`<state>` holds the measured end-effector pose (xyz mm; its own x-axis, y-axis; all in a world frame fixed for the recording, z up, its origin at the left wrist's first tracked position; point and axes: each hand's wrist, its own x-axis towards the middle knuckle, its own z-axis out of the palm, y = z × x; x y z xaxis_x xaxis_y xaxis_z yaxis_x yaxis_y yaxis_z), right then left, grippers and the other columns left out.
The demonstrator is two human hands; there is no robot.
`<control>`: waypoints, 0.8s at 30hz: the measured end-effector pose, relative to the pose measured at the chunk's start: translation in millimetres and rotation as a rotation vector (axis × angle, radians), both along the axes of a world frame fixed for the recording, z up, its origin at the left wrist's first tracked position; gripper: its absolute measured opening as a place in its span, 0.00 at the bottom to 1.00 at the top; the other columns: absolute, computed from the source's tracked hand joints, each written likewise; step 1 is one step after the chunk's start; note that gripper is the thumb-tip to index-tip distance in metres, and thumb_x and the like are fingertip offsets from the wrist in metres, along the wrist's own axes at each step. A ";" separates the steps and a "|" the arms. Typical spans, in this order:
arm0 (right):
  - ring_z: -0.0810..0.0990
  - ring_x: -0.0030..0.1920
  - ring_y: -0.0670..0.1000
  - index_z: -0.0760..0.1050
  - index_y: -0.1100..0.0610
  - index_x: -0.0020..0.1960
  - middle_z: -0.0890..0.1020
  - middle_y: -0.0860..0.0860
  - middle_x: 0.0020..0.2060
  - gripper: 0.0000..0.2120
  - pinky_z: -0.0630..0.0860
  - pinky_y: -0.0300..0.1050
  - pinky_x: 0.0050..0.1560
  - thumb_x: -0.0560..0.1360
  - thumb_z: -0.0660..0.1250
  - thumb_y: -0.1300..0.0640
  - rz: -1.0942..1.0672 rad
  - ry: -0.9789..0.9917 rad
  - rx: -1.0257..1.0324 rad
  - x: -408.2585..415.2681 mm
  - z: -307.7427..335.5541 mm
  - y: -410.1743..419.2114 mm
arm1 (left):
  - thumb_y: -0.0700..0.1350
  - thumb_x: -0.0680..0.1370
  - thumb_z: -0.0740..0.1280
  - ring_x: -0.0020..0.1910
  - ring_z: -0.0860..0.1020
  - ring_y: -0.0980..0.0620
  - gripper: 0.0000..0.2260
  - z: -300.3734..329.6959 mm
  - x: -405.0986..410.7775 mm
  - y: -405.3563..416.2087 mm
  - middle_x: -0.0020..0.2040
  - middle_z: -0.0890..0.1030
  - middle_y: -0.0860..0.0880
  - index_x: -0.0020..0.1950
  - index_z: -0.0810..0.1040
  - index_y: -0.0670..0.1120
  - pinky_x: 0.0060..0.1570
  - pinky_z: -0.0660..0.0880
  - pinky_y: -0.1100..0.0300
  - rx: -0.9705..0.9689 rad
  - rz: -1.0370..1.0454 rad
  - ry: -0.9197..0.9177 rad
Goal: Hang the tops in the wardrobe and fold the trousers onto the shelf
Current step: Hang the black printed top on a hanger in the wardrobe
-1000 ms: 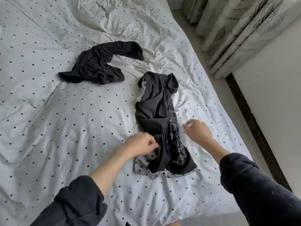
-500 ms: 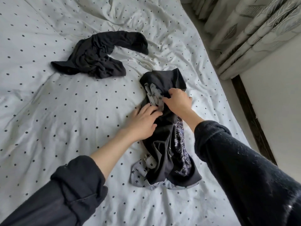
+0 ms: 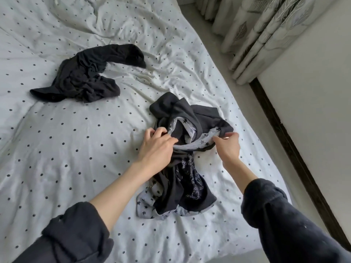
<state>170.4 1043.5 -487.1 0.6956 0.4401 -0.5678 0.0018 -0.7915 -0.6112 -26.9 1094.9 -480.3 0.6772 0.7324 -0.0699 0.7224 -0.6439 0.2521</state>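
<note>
Head view: a big bed with a dotted sheet holds black trousers and a dark top. Left hand and right hand fingers pinch the top's starry lining.

No text could be read with certainty. The dark top that lay crumpled on the bed carried pale printed lettering down its front, just below the fingers of the left hand, but the folds of the cloth broke the letters up and none could be made out. Nearer the hem, well below both hands, a short pale printed mark stood on the same top, too small and blurred to read.
</note>
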 end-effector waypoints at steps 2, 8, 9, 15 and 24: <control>0.77 0.51 0.57 0.63 0.56 0.64 0.73 0.55 0.57 0.22 0.76 0.57 0.51 0.72 0.65 0.57 0.135 -0.209 -0.010 3.0 -2.3 4.1 | 0.36 0.70 0.70 0.51 0.78 0.45 0.09 1.3 3.9 7.9 0.41 0.84 0.48 0.48 0.83 0.44 0.51 0.59 0.51 0.028 0.041 -0.023; 0.65 0.63 0.58 0.62 0.48 0.73 0.65 0.55 0.63 0.26 0.64 0.54 0.62 0.76 0.59 0.60 0.746 -0.491 -0.236 10.0 -7.6 -2.2 | 0.28 0.68 0.64 0.67 0.65 0.39 0.33 11.3 39.7 35.2 0.68 0.67 0.41 0.71 0.66 0.46 0.62 0.66 0.46 0.101 0.015 0.058; 0.67 0.62 0.58 0.66 0.48 0.70 0.67 0.55 0.62 0.22 0.65 0.54 0.61 0.77 0.59 0.59 0.799 -0.460 -0.272 14.2 -9.5 -6.5 | 0.29 0.69 0.62 0.73 0.56 0.40 0.36 13.2 49.6 37.9 0.73 0.60 0.43 0.75 0.60 0.49 0.68 0.58 0.46 0.041 -0.061 0.133; 0.76 0.42 0.56 0.78 0.60 0.50 0.74 0.55 0.52 0.15 0.73 0.45 0.45 0.78 0.60 0.49 0.611 -0.308 -0.176 32.2 -6.7 -26.4 | 0.35 0.76 0.60 0.59 0.70 0.46 0.17 12.1 55.2 37.6 0.57 0.74 0.47 0.63 0.74 0.48 0.57 0.64 0.53 0.022 0.007 0.229; 0.71 0.39 0.58 0.67 0.62 0.42 0.72 0.60 0.51 0.02 0.69 0.45 0.37 0.72 0.59 0.67 0.512 -0.387 -0.282 56.5 38.6 -52.1 | 0.38 0.79 0.60 0.57 0.75 0.43 0.16 85.7 47.3 33.0 0.59 0.77 0.42 0.67 0.72 0.42 0.51 0.72 0.52 -0.060 0.129 0.010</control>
